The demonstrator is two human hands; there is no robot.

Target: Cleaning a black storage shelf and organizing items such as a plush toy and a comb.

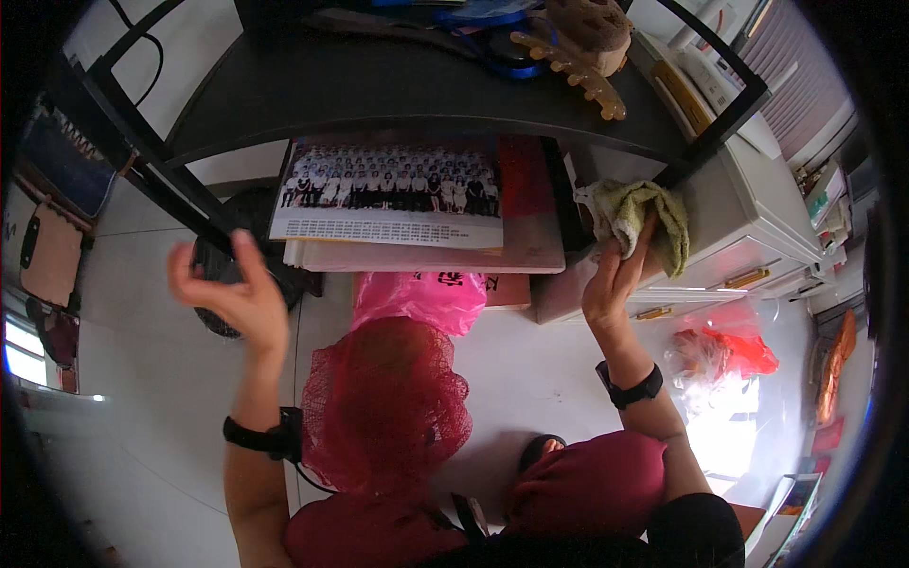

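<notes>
A green and white cloth (650, 216), like a small towel, is bunched in my right hand (614, 280), which is raised beside the white drawer cabinet. My left hand (234, 298) is slightly blurred, fingers apart and holding nothing, near the left post of a black metal-framed shelf (398, 85). Between my hands, below the shelf board, a large group photograph (398, 188) with printed writing lies on a stack of flat items (532, 241). Under that stack a bright pink plastic bag (419, 302) sticks out. In front of it is a red mesh bag (387, 405); its contents are hard to make out.
On the shelf top lie a claw hair clip (575, 74), a brown fuzzy item (593, 28) and blue straps (497, 60). The white cabinet (717, 227) stands at the right. Red and clear plastic bags (731, 351) rest on the floor. A dark object (213, 312) sits behind my left hand.
</notes>
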